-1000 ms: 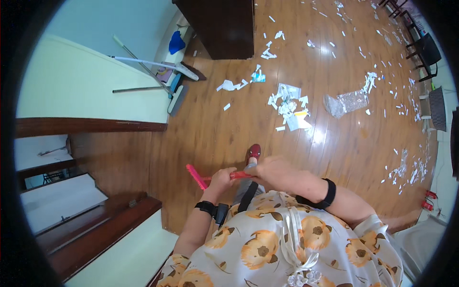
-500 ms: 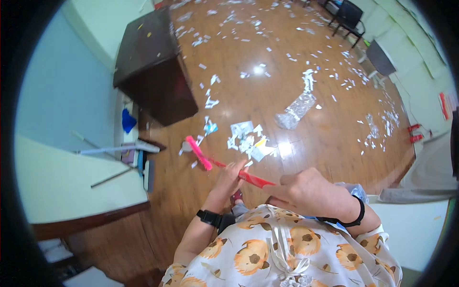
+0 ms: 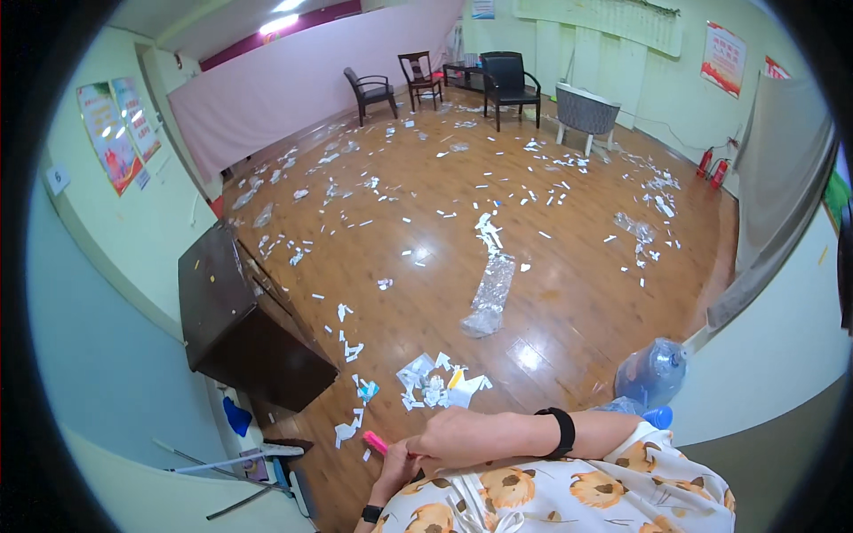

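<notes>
A broom (image 3: 376, 441) with a pink bristle head is at the lower middle; its red handle is mostly hidden behind my hands. My left hand (image 3: 397, 465) is closed around it just below the head. Over and beside it, my right hand (image 3: 442, 437) is closed too, with its fingers partly hidden against the handle. A heap of paper scraps (image 3: 437, 384), with a yellow piece among them, lies on the wooden floor just beyond my hands. Farther off is a crumpled clear plastic bag (image 3: 491, 295).
A dark brown cabinet (image 3: 253, 324) stands at the left, and a dustpan and poles lean near the blue cloth (image 3: 236, 416). At the right is a large blue water bottle (image 3: 651, 371). Black chairs (image 3: 509, 78), a grey tub (image 3: 587, 111) and fire extinguishers (image 3: 711, 167) stand along the far side.
My view has tilted up, showing more of the far room. My right hand has come across to the left, close to my left hand, and the broom shows less.
</notes>
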Demonstrator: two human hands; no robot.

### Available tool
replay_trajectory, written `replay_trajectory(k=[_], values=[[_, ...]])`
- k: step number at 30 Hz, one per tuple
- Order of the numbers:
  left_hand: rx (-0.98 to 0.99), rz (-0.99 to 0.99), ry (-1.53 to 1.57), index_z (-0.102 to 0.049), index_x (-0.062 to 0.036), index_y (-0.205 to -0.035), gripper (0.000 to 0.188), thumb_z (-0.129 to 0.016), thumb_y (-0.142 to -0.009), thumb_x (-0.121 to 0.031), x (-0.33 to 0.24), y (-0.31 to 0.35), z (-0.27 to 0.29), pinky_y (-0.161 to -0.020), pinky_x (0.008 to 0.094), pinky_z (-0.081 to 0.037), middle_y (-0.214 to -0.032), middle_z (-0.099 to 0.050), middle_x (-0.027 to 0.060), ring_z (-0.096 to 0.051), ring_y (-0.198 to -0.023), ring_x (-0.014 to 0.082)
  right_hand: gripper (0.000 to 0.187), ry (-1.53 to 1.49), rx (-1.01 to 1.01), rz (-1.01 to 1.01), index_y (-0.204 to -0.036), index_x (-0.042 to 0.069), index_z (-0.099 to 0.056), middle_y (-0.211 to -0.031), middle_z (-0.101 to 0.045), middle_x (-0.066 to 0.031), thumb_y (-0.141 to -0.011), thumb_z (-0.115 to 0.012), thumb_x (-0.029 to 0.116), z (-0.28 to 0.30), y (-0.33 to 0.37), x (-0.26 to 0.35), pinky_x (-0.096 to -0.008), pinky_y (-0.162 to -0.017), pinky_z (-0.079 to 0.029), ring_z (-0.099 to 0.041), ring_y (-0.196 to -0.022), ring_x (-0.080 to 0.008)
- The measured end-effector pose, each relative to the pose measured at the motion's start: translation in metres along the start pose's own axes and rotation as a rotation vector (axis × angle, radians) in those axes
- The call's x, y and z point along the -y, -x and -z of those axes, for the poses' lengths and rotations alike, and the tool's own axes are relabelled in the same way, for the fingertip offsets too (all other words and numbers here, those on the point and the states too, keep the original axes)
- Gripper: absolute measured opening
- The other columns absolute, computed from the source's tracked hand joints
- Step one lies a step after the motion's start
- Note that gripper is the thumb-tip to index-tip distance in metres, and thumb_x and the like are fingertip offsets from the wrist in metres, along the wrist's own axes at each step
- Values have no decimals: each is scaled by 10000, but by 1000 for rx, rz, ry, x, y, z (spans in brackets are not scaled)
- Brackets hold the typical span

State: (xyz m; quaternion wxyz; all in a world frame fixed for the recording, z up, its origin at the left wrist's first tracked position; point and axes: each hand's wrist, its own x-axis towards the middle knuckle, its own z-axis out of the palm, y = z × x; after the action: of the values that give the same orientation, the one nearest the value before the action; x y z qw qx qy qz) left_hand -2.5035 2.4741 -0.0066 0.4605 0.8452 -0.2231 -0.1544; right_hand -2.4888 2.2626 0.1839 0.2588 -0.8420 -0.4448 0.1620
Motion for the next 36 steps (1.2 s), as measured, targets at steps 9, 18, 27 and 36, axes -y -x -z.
replay_trajectory(k=[9, 18, 27, 36], values=[[45, -29, -77, -632, -63, -999, 377, -773, -660, -149, -20, -9, -12, -718, 344, -501, -884, -665, 137, -661, -859, 273, 212, -40, -66, 27, -807, 1, -649, -711, -635, -188, -789, -606, 208, 0, 26, -3, -445, -593, -505, -636, -696, -371], [30, 186, -17, -646, -67, -1022, 439, -802, -623, -164, -36, 10, -38, -751, 343, -506, -917, -675, 140, -660, -870, 287, 231, -146, -96, 74, -799, -9, -625, -693, -628, -207, -823, -582, 216, -6, 62, -5, -448, -586, -502, -635, -672, -371], [-153, 521, 206, -490, -47, -731, 189, -592, -838, -165, 0, 58, -67, -586, 405, -442, -633, -501, 109, -565, -634, 237, 208, -60, -49, 195, -847, -8, -602, -583, -600, -172, -786, -570, 188, -24, 54, -12, -462, -488, -489, -622, -556, -363], [-6, 619, -127, -658, -143, -1039, 289, -692, -752, -148, 58, 64, -16, -747, 345, -517, -933, -676, 107, -644, -867, 304, 167, 8, 121, 100, -797, 16, -652, -618, -615, -180, -796, -590, 171, -59, -49, -54, -428, -536, -509, -642, -608, -338]])
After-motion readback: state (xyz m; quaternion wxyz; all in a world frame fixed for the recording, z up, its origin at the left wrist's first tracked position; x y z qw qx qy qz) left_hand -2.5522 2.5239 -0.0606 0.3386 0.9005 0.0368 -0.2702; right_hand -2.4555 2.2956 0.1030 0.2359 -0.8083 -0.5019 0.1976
